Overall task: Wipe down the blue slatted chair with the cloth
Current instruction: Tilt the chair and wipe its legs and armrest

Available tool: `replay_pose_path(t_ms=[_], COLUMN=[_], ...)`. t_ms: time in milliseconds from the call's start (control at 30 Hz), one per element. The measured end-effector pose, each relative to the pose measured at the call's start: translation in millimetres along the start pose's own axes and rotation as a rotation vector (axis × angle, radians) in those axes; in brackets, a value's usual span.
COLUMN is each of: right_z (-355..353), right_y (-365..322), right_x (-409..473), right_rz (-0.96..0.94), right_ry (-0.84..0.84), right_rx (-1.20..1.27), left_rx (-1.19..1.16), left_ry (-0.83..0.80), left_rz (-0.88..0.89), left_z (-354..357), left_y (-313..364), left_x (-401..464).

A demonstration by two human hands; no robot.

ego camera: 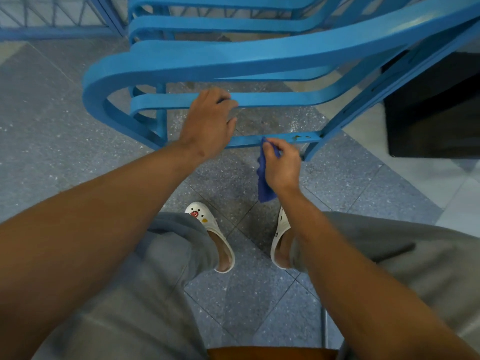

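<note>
The blue slatted chair [233,58] fills the upper half of the view, its curved slats stacked one above another. My left hand [207,123] curls its fingers over a lower slat and grips it. Just below, my right hand [281,165] pinches a dark blue cloth [263,180] and holds its top end against the chair's lowest crossbar [296,138]. The rest of the cloth hangs down beside my wrist. Small chipped spots show on the crossbar to the right of the cloth.
My feet in white clogs [207,229] stand on the grey speckled tile floor [65,141] right below the chair. A dark mat or panel [436,110] lies at the right. A blue metal railing [52,29] runs along the top left.
</note>
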State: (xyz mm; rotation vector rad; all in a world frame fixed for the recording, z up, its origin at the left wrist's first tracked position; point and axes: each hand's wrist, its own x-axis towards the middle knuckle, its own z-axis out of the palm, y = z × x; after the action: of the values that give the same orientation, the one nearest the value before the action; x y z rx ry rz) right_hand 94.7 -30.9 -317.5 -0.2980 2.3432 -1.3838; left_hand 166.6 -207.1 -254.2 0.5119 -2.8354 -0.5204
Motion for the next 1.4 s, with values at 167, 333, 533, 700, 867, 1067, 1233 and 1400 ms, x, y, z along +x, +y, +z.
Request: replay_pose_path(t_ms=[167, 333, 533, 700, 867, 1067, 1233, 1400], right_z=[-13.3, -18.5, -10.2, 0.3, -15.9, -24.5, -2.2, -27.1], right_y=[39.9, 47.1, 32.7, 35.3, 49.2, 55.5, 48.1, 58.6], right_x=[-12.3, 3.5, 27.7, 37.0, 44.3, 52.7, 39.0, 49.6], right_rz=[0.246, 0.286, 0.174, 0.019, 0.003, 0.11, 0.023, 0.052], right_ry=[0.037, 0.102, 0.181, 0.136, 0.144, 0.335, 0.161, 0.202], right_rx=[0.05, 0.072, 0.157, 0.018, -0.029, 0.092, 0.017, 0.02], left_rx=[-0.066, -0.081, -0.022, 0.018, 0.001, -0.037, -0.079, -0.08], left_ry=[-0.107, -0.228, -0.411, -0.448, -0.444, -0.421, -0.457, -0.456], left_rz=[0.121, 0.116, -0.003, -0.045, -0.06, -0.028, -0.025, -0.071], left_z=[16.9, 35.4, 57.4, 70.2, 79.2, 87.9, 91.4, 93.0], left_y=[33.4, 44.1, 29.4, 21.6, 26.0, 36.0, 43.0, 41.0], left_x=[3.7, 9.8, 12.7, 18.2, 26.0, 33.5, 40.9, 41.7])
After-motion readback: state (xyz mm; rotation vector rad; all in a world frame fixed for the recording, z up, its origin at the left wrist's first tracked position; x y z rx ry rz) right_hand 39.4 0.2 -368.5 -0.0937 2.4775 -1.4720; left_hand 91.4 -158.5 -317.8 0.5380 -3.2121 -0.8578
